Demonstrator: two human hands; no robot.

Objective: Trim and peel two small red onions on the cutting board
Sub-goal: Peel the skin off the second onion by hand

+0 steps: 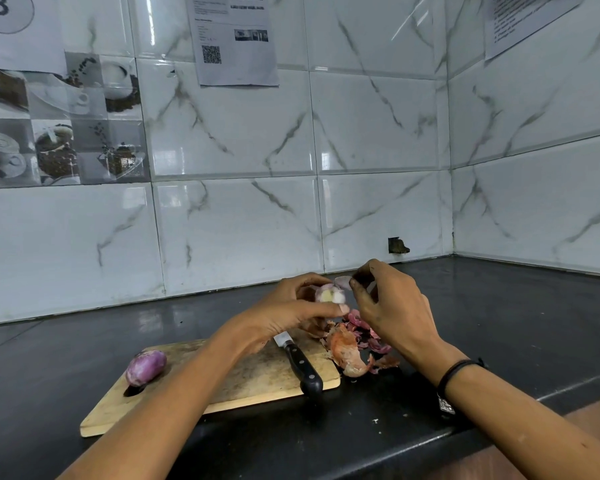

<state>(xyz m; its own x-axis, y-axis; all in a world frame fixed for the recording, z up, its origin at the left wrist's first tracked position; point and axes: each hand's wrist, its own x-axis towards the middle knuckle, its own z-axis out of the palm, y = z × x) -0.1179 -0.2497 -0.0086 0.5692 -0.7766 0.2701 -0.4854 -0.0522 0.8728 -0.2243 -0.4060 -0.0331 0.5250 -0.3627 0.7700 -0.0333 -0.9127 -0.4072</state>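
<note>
Left hand (291,306) grips the partly peeled onion (329,294) in curled fingers, held above the cutting board's (250,372) far right corner. Right hand (392,306) pinches a skin flap (343,280) at the onion's top. Second onion (145,367) lies on the board's left end, by the handle hole; can't tell if it's peeled. Knife (300,363) lies across the board, handle overhanging the near edge. Peel pile (352,351) sits at the board's right edge. Risks: the flap likely tears short if pulled fast, a forearm could knock the overhanging knife handle, and the round second onion may roll off the board.
</note>
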